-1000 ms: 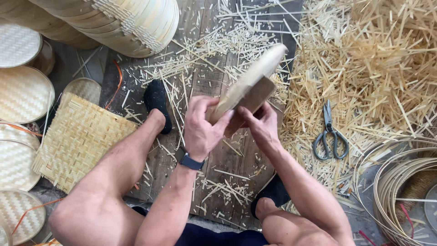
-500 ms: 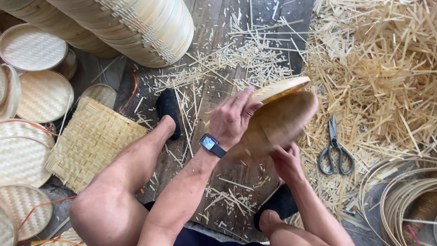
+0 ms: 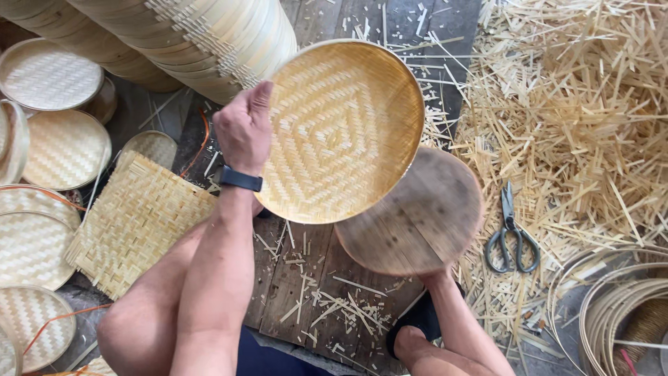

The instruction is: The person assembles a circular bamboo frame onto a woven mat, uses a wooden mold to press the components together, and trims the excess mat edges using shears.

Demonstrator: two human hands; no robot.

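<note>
My left hand point(image 3: 245, 129) grips the left rim of a round woven bamboo tray point(image 3: 341, 132), held up with its woven inside facing me. A dark watch sits on that wrist. Below and to the right, a round dark wooden disc point(image 3: 414, 216) is tilted toward me. My right hand point(image 3: 435, 277) holds the disc from underneath at its lower edge, mostly hidden behind it. Tray and disc overlap slightly at the tray's lower right edge.
A tall stack of bamboo rims point(image 3: 202, 42) lies at top left. Finished round trays point(image 3: 49, 76) and a square woven mat point(image 3: 136, 223) lie left. Scissors point(image 3: 511, 233) rest beside a heap of bamboo slivers point(image 3: 577, 118). Coiled bamboo strips point(image 3: 612, 313) sit at bottom right.
The tray and the wooden disc, pressed together before, have come apart. My left hand lifted the tray up and left, turning its woven face to me; the disc stayed lower right.
</note>
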